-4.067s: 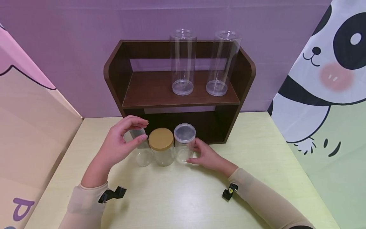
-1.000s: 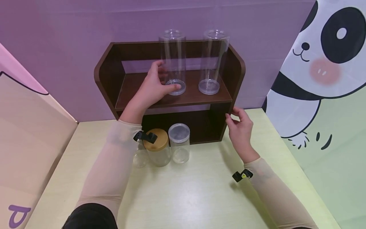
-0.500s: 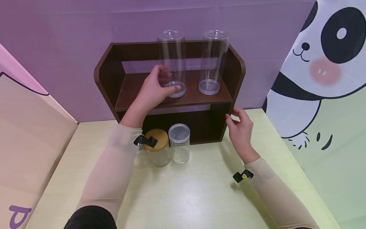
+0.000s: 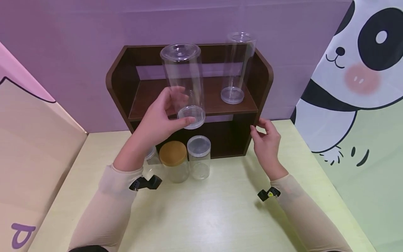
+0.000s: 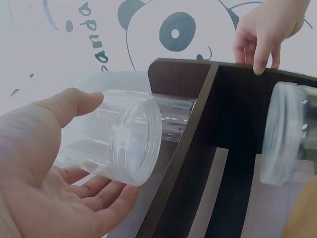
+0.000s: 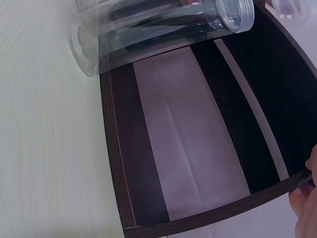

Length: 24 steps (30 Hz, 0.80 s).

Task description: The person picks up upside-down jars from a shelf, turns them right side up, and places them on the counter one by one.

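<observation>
Left hand: the left hand [image 4: 157, 120] curls thumb and fingers round the base of a tall clear canister [image 4: 184, 82], held upright in the air just in front of the upper shelf [image 4: 148, 101].
Right hand: the right hand [image 4: 267, 140] has relaxed fingers, tips touching the right side panel of the dark wooden shelf unit [image 4: 262, 75].
Writing: purple letters on the left-hand panel [image 4: 22, 235], not readable.
Edges and room: a second tall canister [image 4: 236, 66] stands on the shelf's right half; a gold-lidded jar [image 4: 174, 164] and a clear-lidded jar [image 4: 199, 157] stand close together on the pale table [image 4: 214, 213] at the unit's foot.
</observation>
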Each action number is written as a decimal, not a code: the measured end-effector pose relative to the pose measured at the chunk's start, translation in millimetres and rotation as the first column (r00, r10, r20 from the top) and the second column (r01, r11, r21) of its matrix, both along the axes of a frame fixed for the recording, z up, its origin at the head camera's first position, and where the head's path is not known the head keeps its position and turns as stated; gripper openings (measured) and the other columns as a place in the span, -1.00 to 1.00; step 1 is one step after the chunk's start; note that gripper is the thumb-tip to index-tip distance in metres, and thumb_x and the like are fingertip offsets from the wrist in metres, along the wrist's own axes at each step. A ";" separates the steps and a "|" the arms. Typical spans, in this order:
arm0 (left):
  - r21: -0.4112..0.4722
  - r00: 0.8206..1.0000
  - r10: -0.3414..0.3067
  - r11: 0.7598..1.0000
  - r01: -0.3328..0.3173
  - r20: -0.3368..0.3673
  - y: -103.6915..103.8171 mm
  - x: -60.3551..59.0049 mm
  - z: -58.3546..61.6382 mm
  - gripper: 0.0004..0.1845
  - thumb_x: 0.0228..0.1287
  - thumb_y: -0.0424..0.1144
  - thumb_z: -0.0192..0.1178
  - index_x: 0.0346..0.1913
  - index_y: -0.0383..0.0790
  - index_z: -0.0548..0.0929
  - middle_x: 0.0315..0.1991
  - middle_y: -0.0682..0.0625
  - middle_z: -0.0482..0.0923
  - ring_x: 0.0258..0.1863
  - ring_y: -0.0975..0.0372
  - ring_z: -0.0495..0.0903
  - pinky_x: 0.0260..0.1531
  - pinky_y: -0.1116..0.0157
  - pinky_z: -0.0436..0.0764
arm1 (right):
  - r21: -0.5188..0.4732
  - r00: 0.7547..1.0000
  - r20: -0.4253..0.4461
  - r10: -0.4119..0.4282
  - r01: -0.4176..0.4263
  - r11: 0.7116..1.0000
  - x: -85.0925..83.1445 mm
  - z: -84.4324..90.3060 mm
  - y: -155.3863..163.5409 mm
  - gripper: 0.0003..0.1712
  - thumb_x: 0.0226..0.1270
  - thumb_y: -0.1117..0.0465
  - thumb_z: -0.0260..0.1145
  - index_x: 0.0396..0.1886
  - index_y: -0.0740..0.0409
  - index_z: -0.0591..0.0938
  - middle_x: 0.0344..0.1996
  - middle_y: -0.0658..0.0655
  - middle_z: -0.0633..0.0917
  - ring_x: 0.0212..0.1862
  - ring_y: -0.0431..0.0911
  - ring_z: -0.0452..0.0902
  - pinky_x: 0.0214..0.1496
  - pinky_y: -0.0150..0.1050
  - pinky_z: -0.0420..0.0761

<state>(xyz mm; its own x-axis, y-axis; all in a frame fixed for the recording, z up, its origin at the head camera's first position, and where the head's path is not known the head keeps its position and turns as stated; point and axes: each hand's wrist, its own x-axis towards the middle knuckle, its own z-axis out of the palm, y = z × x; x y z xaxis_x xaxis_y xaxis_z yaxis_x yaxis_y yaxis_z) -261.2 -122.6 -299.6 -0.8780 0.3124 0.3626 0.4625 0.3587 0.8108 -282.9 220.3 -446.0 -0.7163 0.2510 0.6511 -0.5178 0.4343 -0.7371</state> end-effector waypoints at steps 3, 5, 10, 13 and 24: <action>-0.009 1.000 -0.022 1.000 0.022 -0.005 -8.0 11.7 -5.3 -0.16 0.33 -0.20 0.62 0.57 -0.08 0.39 0.33 0.06 0.60 0.30 0.18 0.61 0.44 0.11 0.57 | 0.000 1.000 0.000 -0.001 0.001 1.000 0.0 -0.8 0.4 -0.72 0.51 0.46 0.45 0.16 0.32 0.76 0.04 0.21 0.83 0.08 -0.07 0.73 -0.02 -0.57 0.70; -0.011 0.999 -0.039 0.999 0.039 0.000 -13.1 18.5 -10.1 -0.16 0.32 -0.22 0.62 0.56 -0.07 0.40 0.33 0.06 0.61 0.31 0.19 0.61 0.46 0.11 0.55 | 0.001 1.000 -0.004 -0.002 0.002 1.000 -0.4 -1.5 0.5 -0.72 0.51 0.46 0.46 0.16 0.33 0.76 0.04 0.21 0.83 0.08 -0.08 0.73 -0.02 -0.56 0.70; -0.005 0.997 -0.075 0.997 0.075 0.008 -19.1 32.1 -31.2 -0.17 0.25 -0.30 0.65 0.52 -0.09 0.45 0.32 0.04 0.61 0.34 0.18 0.59 0.46 0.08 0.56 | 0.004 1.000 -0.010 -0.009 0.009 1.000 -0.6 -1.3 0.7 -0.73 0.51 0.46 0.46 0.14 0.33 0.77 0.02 0.21 0.83 0.07 -0.09 0.74 -0.03 -0.56 0.70; -0.003 0.996 -0.087 0.996 0.087 0.004 -18.5 39.6 -46.3 -0.18 0.21 -0.35 0.66 0.48 -0.13 0.48 0.38 0.03 0.58 0.38 0.18 0.57 0.44 0.07 0.59 | 0.004 1.000 -0.010 -0.013 0.013 1.000 -0.4 -0.8 0.8 -0.74 0.50 0.47 0.46 0.13 0.34 0.77 0.02 0.21 0.83 0.07 -0.08 0.74 -0.03 -0.57 0.70; -0.015 0.984 -0.163 0.986 0.164 0.069 -20.2 66.6 -79.7 -0.31 0.17 -0.41 0.68 0.27 -0.05 0.52 0.49 0.06 0.50 0.41 0.09 0.57 0.41 -0.07 0.63 | 0.005 1.000 -0.007 -0.010 0.010 1.000 -1.7 -0.6 0.5 -0.75 0.51 0.47 0.45 0.12 0.33 0.77 0.00 0.20 0.83 0.05 -0.10 0.72 -0.03 -0.58 0.69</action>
<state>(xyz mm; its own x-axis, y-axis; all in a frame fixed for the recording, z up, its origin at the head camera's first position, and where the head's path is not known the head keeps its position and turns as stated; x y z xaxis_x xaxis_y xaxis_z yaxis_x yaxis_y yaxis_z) -194.7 -142.9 -379.2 -0.8365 0.4607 0.2968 0.4613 0.2998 0.8351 -284.6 220.8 -446.6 -0.7090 0.2547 0.6577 -0.5190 0.4430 -0.7310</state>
